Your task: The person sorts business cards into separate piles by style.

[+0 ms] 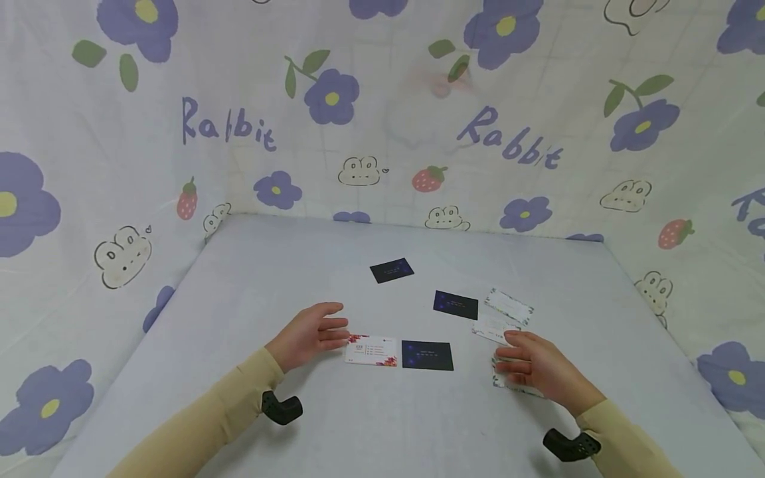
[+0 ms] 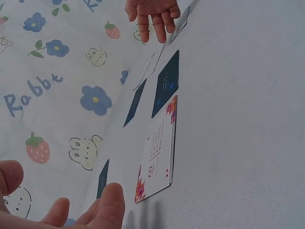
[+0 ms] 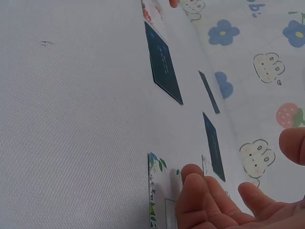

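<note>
1. Head view first: we see the left hand (image 1: 311,335) lying relaxed on the table (image 1: 251,279), fingers straight and holding nothing, its fingertips just at the near short edge of the white floral card (image 1: 371,350).
2. That card lies directly ahead of the left fingertips, its long axis running on away from them toward the right hand; past its far end, just beside it, sits a dark card (image 1: 427,355) on the same line.
3. Our right hand (image 1: 534,368) rests with loose, flat fingers on top of a white leaf-edged card (image 3: 157,191), covering most of it; we cannot tell whether it presses or merely touches.
4. Beyond the right fingertips lie two more pale cards (image 1: 505,312), overlapping, and a second dark card (image 1: 455,305); a third dark card (image 1: 391,270) sits further off, between the hands.
5. We judge the left hand nearer the floral card and the right hand nearer the leaf-edged one.
6. All cards are thin, flat rectangles, probably smooth coated paper, on a fine woven pale cloth, so we expect edges hard to lift.
</note>
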`<state>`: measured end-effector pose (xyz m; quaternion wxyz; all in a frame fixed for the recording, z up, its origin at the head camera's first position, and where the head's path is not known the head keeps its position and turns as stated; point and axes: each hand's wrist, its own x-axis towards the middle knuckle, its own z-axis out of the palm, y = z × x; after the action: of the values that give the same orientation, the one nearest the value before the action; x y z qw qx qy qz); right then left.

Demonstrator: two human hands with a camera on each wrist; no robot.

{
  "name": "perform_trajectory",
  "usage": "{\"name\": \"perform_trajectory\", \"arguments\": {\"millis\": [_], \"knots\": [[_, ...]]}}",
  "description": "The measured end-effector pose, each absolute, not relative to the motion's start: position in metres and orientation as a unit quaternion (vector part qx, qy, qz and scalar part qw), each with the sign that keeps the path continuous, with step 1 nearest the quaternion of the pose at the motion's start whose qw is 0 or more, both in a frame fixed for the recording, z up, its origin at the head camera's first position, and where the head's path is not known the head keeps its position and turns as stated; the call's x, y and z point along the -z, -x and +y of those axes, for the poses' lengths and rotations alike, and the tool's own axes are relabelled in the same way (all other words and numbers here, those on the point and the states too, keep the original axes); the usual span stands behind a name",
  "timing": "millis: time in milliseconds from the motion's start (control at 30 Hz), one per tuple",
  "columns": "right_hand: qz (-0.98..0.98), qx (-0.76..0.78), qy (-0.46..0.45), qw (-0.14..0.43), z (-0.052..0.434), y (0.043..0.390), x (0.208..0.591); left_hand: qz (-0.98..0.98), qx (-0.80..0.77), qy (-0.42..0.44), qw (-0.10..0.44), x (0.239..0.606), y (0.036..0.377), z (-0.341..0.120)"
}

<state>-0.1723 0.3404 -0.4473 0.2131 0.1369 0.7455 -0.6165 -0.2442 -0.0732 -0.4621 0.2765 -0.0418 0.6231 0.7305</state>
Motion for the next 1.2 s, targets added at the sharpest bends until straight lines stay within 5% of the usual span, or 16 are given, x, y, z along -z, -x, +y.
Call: {"name": "perform_trajectory", "arguments": {"millis": [600,1200], "knots": [[0.752,0.614,-0.133,0.202,0.338,0.182,0.442,0.641,-0.711,0.06,0.283,0.461,0.264,-0.05],[0.755,0.608,-0.19,0.154,0.324,0.257,0.45,0.669,-0.68,0.069,0.294,0.467,0.327,0.062]]}}
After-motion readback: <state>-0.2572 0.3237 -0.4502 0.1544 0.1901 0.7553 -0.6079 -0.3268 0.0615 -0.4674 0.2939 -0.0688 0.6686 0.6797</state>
